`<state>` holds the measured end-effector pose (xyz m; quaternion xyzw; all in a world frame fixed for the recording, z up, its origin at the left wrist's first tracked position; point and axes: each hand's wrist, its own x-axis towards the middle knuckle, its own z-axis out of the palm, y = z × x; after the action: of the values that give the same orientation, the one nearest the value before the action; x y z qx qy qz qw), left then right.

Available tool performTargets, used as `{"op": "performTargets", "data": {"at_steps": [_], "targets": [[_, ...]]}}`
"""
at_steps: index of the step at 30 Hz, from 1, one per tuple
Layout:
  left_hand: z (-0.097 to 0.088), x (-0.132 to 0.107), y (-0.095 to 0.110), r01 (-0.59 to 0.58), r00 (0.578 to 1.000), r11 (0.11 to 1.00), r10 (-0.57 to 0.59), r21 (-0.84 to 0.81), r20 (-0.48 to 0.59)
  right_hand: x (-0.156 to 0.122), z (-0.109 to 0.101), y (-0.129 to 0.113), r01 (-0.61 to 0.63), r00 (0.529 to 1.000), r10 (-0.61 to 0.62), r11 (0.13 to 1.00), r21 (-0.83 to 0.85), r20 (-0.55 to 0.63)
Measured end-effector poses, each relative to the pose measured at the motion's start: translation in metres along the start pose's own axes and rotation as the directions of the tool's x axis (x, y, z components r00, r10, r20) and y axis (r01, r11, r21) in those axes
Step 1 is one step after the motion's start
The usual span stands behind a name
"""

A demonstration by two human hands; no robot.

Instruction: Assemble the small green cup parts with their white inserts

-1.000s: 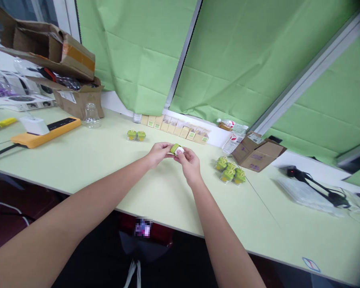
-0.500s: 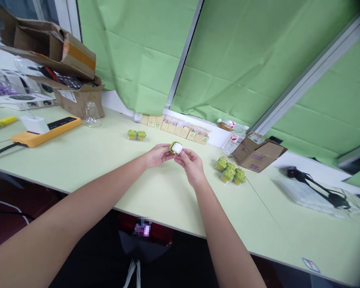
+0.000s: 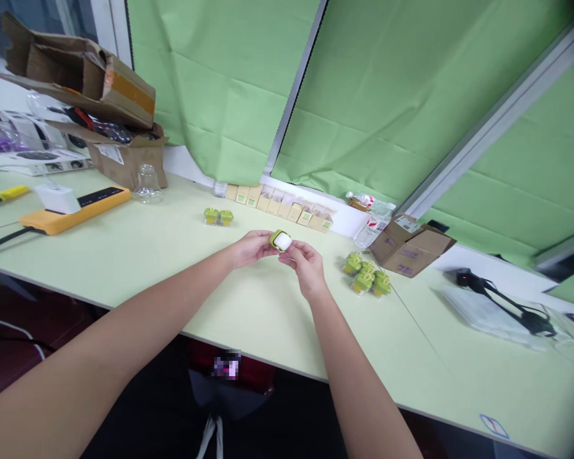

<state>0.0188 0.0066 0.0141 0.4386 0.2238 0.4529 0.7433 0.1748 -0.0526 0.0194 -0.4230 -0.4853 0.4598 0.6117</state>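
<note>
Between my two hands is a small green-rimmed white case (image 3: 281,241), its white face turned up. My left hand (image 3: 251,248) grips its left side with the fingers. My right hand (image 3: 305,266) pinches it from below and right, and the fingers hide its lower edge. Both hands are over the pale green table (image 3: 229,299). Left of them stand a pair of small green items in clear wrap (image 3: 219,217). To the right lies a heap of several similar wrapped green items (image 3: 363,276).
A row of small cardboard boxes (image 3: 280,203) lines the table's back edge. An orange power strip (image 3: 74,212) with a white charger (image 3: 57,199), a glass jar (image 3: 147,185) and stacked cardboard boxes (image 3: 124,156) stand left. A flattened carton (image 3: 409,245) and a black cable on clear plastic (image 3: 502,312) lie right.
The case has turned in my fingers, from showing mostly its green side to showing its white face upward. My hands have stayed close together in the same place.
</note>
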Motion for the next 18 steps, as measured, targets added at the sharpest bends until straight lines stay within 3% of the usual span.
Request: {"op": "performTargets", "data": {"at_steps": [9, 18], "targets": [[0.0013, 0.0028, -0.0016, -0.029, 0.999, 0.998, 0.032, 0.06, -0.044, -0.0023, -0.0003, -0.0007, -0.028, 0.999, 0.03, 0.997, -0.069, 0.032], [-0.0012, 0.0035, -0.001, -0.049, 0.997, 0.994, 0.055, 0.097, -0.057, -0.0032, -0.0008, -0.0051, -0.082, 0.993, 0.084, 0.996, -0.032, 0.077]]}}
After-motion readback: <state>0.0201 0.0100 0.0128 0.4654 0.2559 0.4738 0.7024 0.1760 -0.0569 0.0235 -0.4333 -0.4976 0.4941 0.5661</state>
